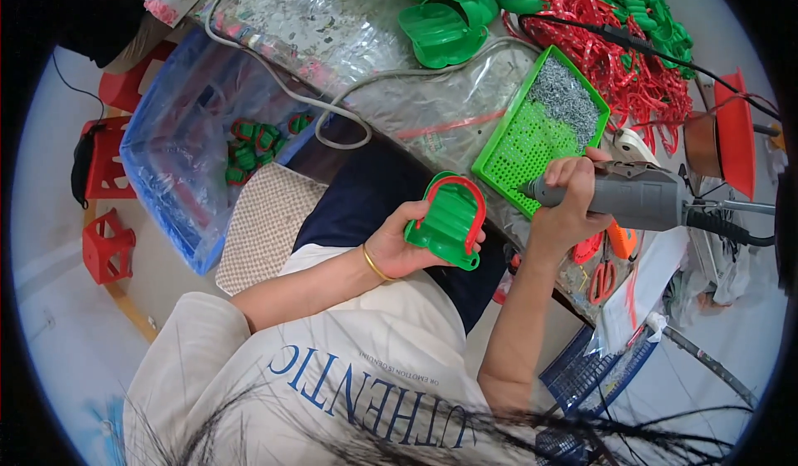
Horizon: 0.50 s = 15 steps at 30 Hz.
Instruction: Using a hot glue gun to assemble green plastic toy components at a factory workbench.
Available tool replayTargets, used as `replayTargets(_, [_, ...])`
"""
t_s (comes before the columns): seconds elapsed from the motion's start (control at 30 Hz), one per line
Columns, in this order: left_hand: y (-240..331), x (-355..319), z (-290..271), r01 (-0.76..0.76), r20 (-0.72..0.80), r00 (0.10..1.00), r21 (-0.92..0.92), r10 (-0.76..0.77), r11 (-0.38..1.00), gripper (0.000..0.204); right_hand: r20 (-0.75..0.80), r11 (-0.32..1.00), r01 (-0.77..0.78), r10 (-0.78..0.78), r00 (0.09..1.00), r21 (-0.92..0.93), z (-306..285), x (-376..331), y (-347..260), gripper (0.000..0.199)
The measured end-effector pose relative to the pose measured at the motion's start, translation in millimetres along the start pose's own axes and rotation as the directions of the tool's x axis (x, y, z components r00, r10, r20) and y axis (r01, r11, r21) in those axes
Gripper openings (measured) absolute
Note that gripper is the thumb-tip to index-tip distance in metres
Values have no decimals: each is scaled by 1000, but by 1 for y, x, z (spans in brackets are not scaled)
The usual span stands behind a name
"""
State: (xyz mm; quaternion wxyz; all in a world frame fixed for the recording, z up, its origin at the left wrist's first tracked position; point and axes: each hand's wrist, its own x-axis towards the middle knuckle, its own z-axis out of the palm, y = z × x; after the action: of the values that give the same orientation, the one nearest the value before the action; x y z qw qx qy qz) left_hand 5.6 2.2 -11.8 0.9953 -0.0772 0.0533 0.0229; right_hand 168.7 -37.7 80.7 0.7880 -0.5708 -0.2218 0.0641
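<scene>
My left hand (392, 243) is wrapped round the edge of a curved green plastic part (440, 226), held up in front of my lap. A red strip (480, 208) runs in an arch along that part's rim. In my right hand (562, 216) is a grey electric screwdriver (644, 197), gripped near its front end. It lies level, and its tip points left over the near corner of a green perforated tray (490, 152). Small silver screws (567, 92) are heaped in the tray's far end. Whether a screw sits on the tip cannot be made out.
Green parts (449, 34) and tangled red strips (611, 59) are piled at the table's far side. A grey cable (341, 104) loops over the table edge. On my left stands a plastic-lined blue bin (137, 162) with green-and-red pieces (256, 143). Red-handled scissors (603, 283) lie right.
</scene>
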Motion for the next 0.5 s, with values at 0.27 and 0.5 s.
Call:
replayTargets(0.27, [-2,0,-6,-3,23,1000,-11,3,1000,60,-34,999,8,-10,999,-46,-2,-6,8,22])
replayTargets(0.5, [-2,1,-10,-4,54,999,-48,7,999,64,-32,999,-1,0,999,-39,-3,-8,12,22])
